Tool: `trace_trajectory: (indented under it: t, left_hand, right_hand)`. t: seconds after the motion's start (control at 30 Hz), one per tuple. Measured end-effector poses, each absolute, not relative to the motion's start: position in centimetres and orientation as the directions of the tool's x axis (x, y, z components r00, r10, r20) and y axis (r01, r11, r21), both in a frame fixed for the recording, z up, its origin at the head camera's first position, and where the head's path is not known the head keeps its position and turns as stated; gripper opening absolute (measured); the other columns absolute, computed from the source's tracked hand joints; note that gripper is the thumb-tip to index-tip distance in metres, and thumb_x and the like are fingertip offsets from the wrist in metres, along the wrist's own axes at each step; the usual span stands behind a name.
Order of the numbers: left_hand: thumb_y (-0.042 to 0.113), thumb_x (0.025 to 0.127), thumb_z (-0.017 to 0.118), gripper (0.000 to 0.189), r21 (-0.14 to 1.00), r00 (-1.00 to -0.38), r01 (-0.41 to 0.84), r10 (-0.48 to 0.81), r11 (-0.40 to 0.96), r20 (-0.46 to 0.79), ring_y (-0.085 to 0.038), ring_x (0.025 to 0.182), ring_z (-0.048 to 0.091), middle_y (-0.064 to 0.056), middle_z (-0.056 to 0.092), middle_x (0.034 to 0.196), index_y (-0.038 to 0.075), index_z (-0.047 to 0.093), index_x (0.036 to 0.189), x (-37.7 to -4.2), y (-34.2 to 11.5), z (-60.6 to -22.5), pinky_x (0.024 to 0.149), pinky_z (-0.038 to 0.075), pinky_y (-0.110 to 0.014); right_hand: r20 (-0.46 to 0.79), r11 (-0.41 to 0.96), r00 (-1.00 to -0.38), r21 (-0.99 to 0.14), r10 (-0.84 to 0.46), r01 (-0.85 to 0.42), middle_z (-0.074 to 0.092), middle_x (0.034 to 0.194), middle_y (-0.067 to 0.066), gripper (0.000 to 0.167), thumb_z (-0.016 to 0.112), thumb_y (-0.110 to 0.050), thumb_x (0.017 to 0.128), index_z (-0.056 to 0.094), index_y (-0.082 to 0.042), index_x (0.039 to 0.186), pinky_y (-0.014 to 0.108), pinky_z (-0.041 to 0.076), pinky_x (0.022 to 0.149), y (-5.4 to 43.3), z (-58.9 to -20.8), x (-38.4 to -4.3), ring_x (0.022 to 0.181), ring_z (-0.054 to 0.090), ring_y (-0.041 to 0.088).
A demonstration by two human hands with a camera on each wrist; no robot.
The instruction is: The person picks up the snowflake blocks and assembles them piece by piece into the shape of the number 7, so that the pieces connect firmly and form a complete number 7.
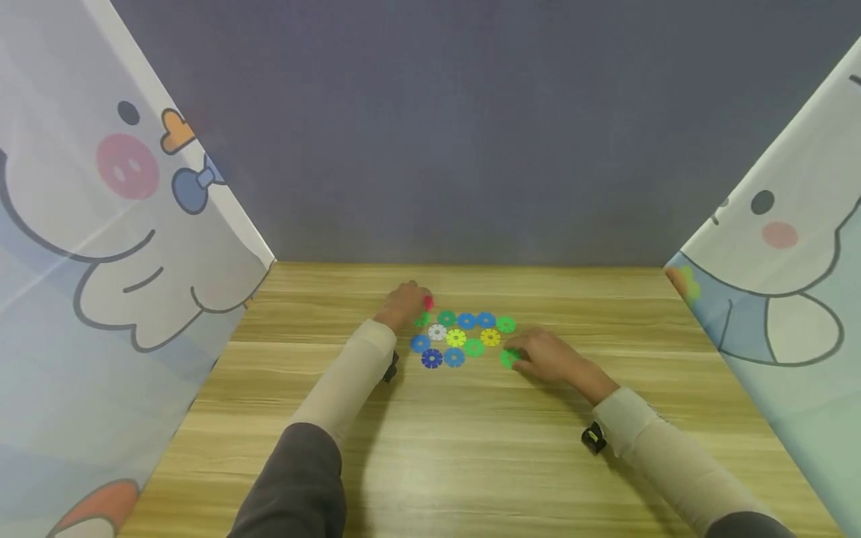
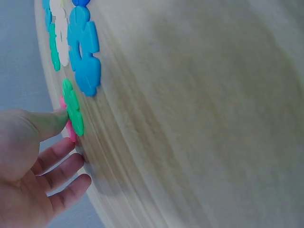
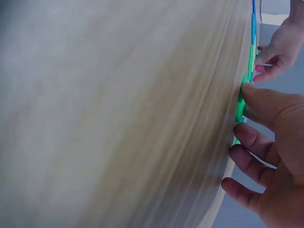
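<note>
My left hand [image 1: 405, 302] is at the far left of a group of flat plastic notched building discs, its thumb and index finger pinching a pink disc [image 1: 428, 302]. In the left wrist view, a green disc [image 2: 72, 107] overlaps that pink one, and the other fingers are spread apart. To the right of the group, my right hand [image 1: 545, 354] pinches a bright green disc [image 1: 509, 358] low at the tabletop. The right wrist view shows the thumb on this green disc [image 3: 241, 102], the index fingertip largely hidden behind.
Between the hands, several discs lie close together in rows on the wood-grain table [image 1: 457, 448], among them a white disc [image 1: 437, 332], a yellow disc [image 1: 456, 338] and a dark blue disc [image 1: 432, 359]. A grey wall [image 1: 430, 134] rises behind; cartoon-printed cloths [image 1: 60, 299] flank both sides.
</note>
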State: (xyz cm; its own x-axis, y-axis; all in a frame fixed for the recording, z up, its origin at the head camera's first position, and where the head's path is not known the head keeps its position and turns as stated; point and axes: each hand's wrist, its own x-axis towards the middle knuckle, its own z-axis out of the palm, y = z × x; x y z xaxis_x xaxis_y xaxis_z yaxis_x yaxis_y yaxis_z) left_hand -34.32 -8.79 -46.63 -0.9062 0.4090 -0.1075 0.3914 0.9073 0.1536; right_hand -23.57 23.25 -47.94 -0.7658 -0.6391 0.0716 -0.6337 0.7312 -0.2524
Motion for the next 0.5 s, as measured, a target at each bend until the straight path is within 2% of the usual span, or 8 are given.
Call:
trace_trajectory:
  t: [0.13,0.27,0.4,0.5]
  left_hand:
    - [0.005,0.101,0.057,0.032,0.203,-0.915,0.351,0.381,0.914,-0.133,-0.026,0.114,0.058,-0.011,0.064,0.121,0.012,0.067,0.130,-34.28,-8.60,-46.34,0.100,0.057,-0.036]
    - [0.006,0.097,0.063,0.025,0.262,-0.923,0.315,0.358,0.912,-0.139,-0.026,0.112,0.058,-0.010,0.063,0.117,0.010,0.070,0.120,-34.27,-8.62,-46.14,0.099,0.056,-0.037]
    - [0.008,0.095,0.070,0.018,0.278,-0.928,0.310,0.353,0.909,-0.122,-0.027,0.109,0.060,-0.011,0.064,0.113,0.007,0.068,0.113,-34.35,-8.60,-45.94,0.098,0.056,-0.037]
    - [0.008,0.095,0.070,0.018,0.281,-0.928,0.320,0.359,0.905,-0.101,-0.028,0.106,0.062,-0.013,0.067,0.109,0.004,0.064,0.112,-34.46,-8.51,-45.80,0.096,0.057,-0.037]
  right_hand:
    - [0.087,0.725,-0.761,-0.253,-0.643,-0.641,0.070,0.131,0.012,0.036,0.074,-0.019,0.093,0.070,-0.006,0.126,0.060,0.047,0.110,23.25,-47.80,-23.47,0.121,0.065,0.039]
    - [0.096,0.721,-0.758,-0.254,-0.645,-0.645,0.071,0.128,0.012,0.036,0.075,-0.019,0.092,0.071,-0.006,0.125,0.059,0.048,0.109,23.21,-47.82,-23.39,0.120,0.065,0.038]
    - [0.095,0.727,-0.759,-0.231,-0.645,-0.647,0.072,0.126,0.012,0.037,0.077,-0.020,0.091,0.070,-0.005,0.124,0.057,0.050,0.108,23.20,-47.78,-23.29,0.119,0.066,0.038]
    - [0.095,0.734,-0.763,-0.222,-0.639,-0.642,0.072,0.126,0.012,0.038,0.077,-0.022,0.091,0.070,-0.005,0.124,0.055,0.051,0.108,23.23,-47.74,-23.29,0.120,0.065,0.037]
